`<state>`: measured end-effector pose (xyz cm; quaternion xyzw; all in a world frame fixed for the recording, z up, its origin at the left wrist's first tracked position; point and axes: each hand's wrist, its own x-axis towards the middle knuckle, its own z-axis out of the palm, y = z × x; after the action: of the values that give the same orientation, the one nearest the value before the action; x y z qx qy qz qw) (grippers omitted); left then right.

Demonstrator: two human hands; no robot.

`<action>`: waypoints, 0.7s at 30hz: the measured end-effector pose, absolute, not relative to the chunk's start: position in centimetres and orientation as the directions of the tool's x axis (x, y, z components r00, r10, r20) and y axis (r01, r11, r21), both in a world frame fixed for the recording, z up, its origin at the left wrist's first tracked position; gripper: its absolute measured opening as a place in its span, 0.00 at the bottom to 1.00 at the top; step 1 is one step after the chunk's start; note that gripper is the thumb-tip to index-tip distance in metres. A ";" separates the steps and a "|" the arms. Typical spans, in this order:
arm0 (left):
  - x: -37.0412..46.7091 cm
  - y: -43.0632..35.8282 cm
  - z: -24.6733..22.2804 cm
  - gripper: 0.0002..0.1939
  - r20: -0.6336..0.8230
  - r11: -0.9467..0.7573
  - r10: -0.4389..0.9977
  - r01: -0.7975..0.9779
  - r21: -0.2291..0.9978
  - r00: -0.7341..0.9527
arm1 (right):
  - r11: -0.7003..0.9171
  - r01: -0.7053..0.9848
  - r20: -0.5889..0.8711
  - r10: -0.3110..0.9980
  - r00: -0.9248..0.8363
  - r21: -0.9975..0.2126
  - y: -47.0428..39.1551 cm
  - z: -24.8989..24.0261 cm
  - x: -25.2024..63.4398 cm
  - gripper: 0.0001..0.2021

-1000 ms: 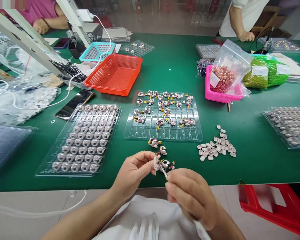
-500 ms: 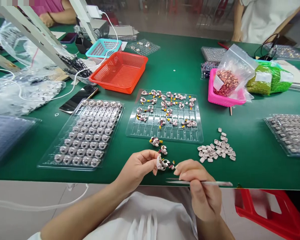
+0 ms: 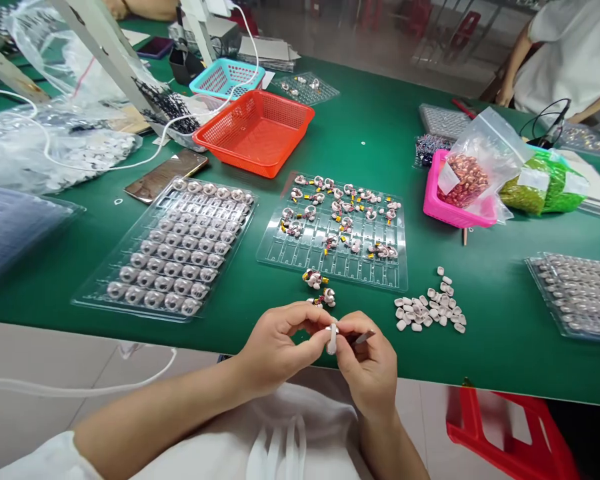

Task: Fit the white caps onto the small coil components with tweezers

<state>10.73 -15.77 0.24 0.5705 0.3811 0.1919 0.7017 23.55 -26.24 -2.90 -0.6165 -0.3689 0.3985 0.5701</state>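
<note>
My left hand pinches a small whitish curved part just over the table's front edge. My right hand is closed with its fingertips at the same part, and metal tweezers stick out between its fingers. Beyond the hands lie two small assemblies with yellow tabs, one of them nearer the clear tray, which holds many similar pieces. To the right is a loose pile of small pale caps. A tray of rounded grey parts lies to the left.
A red basket, a blue basket and a phone lie at the back left. A pink basket with bagged copper-coloured parts stands right. Another filled tray is far right. A person is across the table.
My right hand has moved left to meet my left hand at the whitish part, and the tweezers have turned within its grip. The camera view has shifted and tilted.
</note>
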 end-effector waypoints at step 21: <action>10.4 -15.5 -0.3 0.10 -0.288 0.224 0.673 0.183 0.957 0.681 | -0.068 -0.056 -0.087 0.853 0.514 -0.996 -26.1 -3.3 22.7 0.03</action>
<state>10.42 -15.55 -0.32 0.5975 0.3582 0.1763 0.6954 22.73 -26.07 -3.33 -0.6263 -0.3184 0.3763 0.6040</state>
